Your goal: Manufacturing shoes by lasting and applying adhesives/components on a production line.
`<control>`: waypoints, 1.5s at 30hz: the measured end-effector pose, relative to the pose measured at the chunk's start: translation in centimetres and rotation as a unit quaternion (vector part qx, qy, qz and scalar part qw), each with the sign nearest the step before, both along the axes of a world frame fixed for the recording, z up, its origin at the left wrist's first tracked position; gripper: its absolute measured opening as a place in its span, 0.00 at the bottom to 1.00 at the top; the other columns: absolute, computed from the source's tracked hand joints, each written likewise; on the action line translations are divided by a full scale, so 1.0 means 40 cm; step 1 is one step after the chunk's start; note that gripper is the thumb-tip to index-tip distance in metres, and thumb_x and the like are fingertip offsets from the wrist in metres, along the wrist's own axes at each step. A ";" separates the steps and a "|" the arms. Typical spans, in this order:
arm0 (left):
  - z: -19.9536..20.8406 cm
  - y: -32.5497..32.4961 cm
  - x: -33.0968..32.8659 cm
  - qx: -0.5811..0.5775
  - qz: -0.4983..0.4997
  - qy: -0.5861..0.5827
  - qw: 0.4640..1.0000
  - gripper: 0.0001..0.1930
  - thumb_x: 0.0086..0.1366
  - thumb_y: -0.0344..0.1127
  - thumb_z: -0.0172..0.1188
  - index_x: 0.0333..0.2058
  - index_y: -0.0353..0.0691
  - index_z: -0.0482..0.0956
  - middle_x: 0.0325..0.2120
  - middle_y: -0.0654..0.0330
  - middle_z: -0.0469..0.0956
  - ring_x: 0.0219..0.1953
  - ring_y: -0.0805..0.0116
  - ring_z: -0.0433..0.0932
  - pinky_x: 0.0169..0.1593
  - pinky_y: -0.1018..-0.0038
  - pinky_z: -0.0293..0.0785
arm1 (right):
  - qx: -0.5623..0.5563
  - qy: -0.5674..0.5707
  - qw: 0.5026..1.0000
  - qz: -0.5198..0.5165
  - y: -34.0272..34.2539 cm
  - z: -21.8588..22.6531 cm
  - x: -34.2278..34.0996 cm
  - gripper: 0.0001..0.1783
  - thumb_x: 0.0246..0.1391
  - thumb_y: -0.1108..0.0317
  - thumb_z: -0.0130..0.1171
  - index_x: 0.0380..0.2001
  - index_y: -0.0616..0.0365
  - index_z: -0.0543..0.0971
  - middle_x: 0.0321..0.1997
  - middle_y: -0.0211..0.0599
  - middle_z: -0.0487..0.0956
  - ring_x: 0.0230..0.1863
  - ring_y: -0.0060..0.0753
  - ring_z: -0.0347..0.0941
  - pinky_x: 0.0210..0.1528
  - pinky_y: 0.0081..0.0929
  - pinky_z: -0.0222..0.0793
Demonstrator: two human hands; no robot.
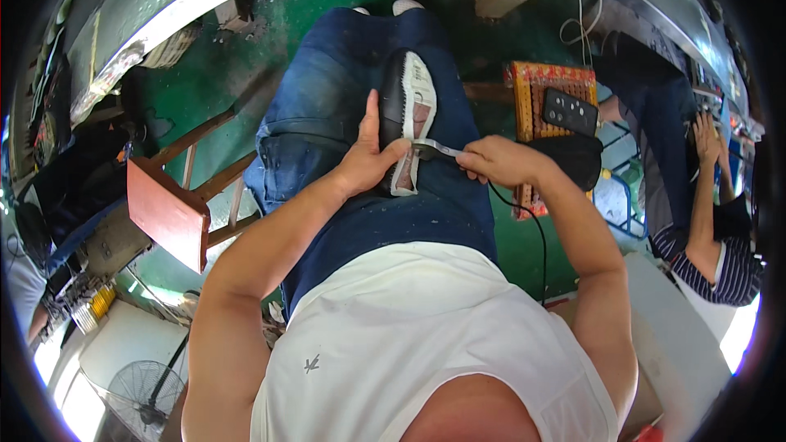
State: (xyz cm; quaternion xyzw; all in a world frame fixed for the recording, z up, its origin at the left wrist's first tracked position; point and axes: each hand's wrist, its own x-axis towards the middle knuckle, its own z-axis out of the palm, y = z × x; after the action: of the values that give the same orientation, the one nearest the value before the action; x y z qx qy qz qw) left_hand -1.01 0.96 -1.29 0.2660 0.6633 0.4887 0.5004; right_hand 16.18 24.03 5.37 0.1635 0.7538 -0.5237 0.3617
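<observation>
A black shoe upper (391, 86) lies lengthwise along my thighs, its pale underside with a white, notched rim turned up. My left hand (367, 160) grips its near part from the left, the thumb pressed at the white rim and the index finger stretched along the black side. My right hand (503, 160) is closed round the handle of a metal hand tool (438, 147) that looks like pincers. The tool's head touches the rim beside my left thumb; its jaws are too small to make out. A black cord (540, 233) hangs near my right hand; where it ends there is hidden.
A stool with a beaded orange top (532, 86) stands at right, bearing a black phone-like object (571, 111) and a black pouch (573, 160). Another person's hand (706, 137) is farther right. A red-brown wooden stool (168, 209) and a fan (147, 393) are left. A metal bench edge (205, 4) runs ahead.
</observation>
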 end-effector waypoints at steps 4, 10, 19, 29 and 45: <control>-0.005 0.018 0.011 -0.006 0.049 -0.049 0.998 0.50 0.72 0.29 0.56 0.74 0.56 0.23 0.70 0.51 0.54 0.68 0.62 0.59 0.69 0.71 0.55 | -0.116 -0.136 0.981 -0.074 0.047 0.054 0.013 0.29 0.70 0.46 0.47 0.34 0.65 0.81 0.31 0.38 0.82 0.29 0.28 0.80 0.34 0.32 0.76; -0.007 0.013 0.042 -0.009 0.045 0.119 0.992 0.51 0.70 0.33 0.59 0.74 0.45 0.24 0.71 0.45 0.50 0.70 0.61 0.55 0.71 0.69 0.52 | 0.125 0.156 0.971 -0.129 -0.077 0.079 -0.043 0.23 0.70 0.51 0.46 0.36 0.63 0.74 0.33 0.52 0.81 0.38 0.56 0.79 0.41 0.46 0.73; 0.023 -0.077 0.004 -0.076 -0.131 0.024 0.988 0.59 0.68 0.36 0.60 0.68 0.41 0.09 0.73 0.38 0.39 0.75 0.56 0.46 0.73 0.71 0.48 | 0.214 0.160 0.964 0.002 -0.118 0.033 -0.034 0.24 0.69 0.50 0.47 0.36 0.65 0.74 0.35 0.57 0.80 0.41 0.63 0.76 0.45 0.53 0.71; 0.126 -0.043 -0.062 0.019 0.058 -0.197 0.978 0.45 0.70 0.33 0.59 0.74 0.38 0.35 0.70 0.47 0.56 0.70 0.60 0.60 0.69 0.71 0.59 | 0.001 0.164 0.927 -0.338 -0.117 -0.044 0.027 0.24 0.73 0.53 0.42 0.39 0.66 0.75 0.29 0.36 0.79 0.27 0.26 0.76 0.35 0.27 0.72; 0.485 0.248 -0.333 0.279 0.214 -0.431 0.831 0.36 0.75 0.64 0.34 0.58 0.36 0.70 0.49 0.46 0.78 0.54 0.44 0.78 0.55 0.46 0.78 | -0.010 0.109 0.940 -0.324 -0.113 -0.042 0.020 0.26 0.72 0.51 0.43 0.37 0.66 0.76 0.29 0.37 0.80 0.28 0.28 0.78 0.34 0.28 0.73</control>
State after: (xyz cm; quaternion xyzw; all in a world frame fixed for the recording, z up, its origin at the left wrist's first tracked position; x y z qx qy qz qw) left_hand -14.32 10.88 18.09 0.0082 0.2564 0.8131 0.5226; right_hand 16.97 19.50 3.69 0.3377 0.6893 -0.6346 0.0898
